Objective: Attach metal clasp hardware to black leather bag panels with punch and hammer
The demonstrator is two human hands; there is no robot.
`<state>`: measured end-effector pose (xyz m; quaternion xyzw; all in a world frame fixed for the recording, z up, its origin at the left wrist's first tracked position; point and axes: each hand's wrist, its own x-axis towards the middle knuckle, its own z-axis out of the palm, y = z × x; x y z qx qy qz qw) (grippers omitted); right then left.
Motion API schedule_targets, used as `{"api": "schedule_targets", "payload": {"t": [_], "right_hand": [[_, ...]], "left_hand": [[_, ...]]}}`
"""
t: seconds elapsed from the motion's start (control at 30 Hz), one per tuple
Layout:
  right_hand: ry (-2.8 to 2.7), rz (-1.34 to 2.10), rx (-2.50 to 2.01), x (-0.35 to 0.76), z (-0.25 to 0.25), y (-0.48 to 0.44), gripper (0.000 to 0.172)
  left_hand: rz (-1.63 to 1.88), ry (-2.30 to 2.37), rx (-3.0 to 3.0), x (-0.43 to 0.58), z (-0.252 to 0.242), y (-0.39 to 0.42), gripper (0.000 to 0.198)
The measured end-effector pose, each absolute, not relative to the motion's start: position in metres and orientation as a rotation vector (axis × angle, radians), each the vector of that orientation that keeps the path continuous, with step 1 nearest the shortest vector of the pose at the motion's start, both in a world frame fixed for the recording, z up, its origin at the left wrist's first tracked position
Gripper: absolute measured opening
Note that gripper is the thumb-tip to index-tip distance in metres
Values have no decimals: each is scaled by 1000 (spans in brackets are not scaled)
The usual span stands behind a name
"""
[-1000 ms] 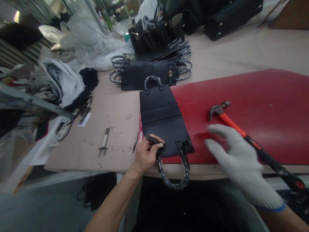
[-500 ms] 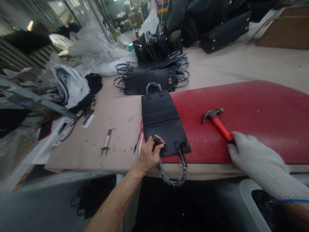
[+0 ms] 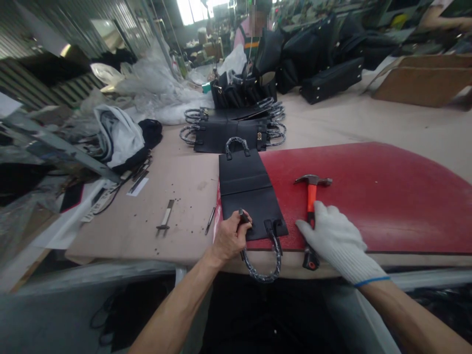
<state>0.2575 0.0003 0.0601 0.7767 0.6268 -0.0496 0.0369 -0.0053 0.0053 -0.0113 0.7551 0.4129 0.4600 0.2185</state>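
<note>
Left grip bare, fingers curled in pinch; right grip gloved, palm down.

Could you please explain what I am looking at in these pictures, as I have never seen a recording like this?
There is no machine here: a camera worn on a person's head looks down at their own two hands. The bare left hand pinches a small dark tool against a flat black bag piece, which lies partly on a red mat on the table. The gloved right hand lies on a hammer; whether it grips is unclear. More bag pieces are stacked behind.
</note>
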Motion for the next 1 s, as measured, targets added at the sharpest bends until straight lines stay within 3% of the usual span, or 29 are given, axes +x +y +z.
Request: {"api": "schedule_targets", "payload": {"t": [0.13, 0.43, 0.5, 0.6, 0.67, 0.73, 0.9, 1.0], "right_hand": [[1769, -333, 2446, 245, 67, 16, 45], [1683, -950, 2767, 283, 77, 15, 56], [1718, -1341, 2823, 282, 90, 5, 48], [1762, -2265, 2709, 272, 119, -13, 40], [1882, -2547, 2501, 263, 134, -24, 39], [2091, -2370, 2356, 254, 142, -31, 32], [2592, -1112, 2280, 239, 149, -38, 31], [2803, -725, 2277, 234, 161, -44, 28]], "left_hand": [[1285, 1135, 2172, -4, -10, 5, 17], [1323, 1156, 2257, 0, -4, 4, 15], [1303, 1163, 2260, 0, -2, 4, 14], [1257, 1162, 2237, 0, -1, 5, 13], [1237, 1163, 2204, 0, -1, 5, 13], [1225, 1165, 2178, 1, -1, 5, 13], [1211, 1192, 2135, 2, -3, 4, 15], [1218, 1202, 2129, 2, -4, 4, 14]]}}
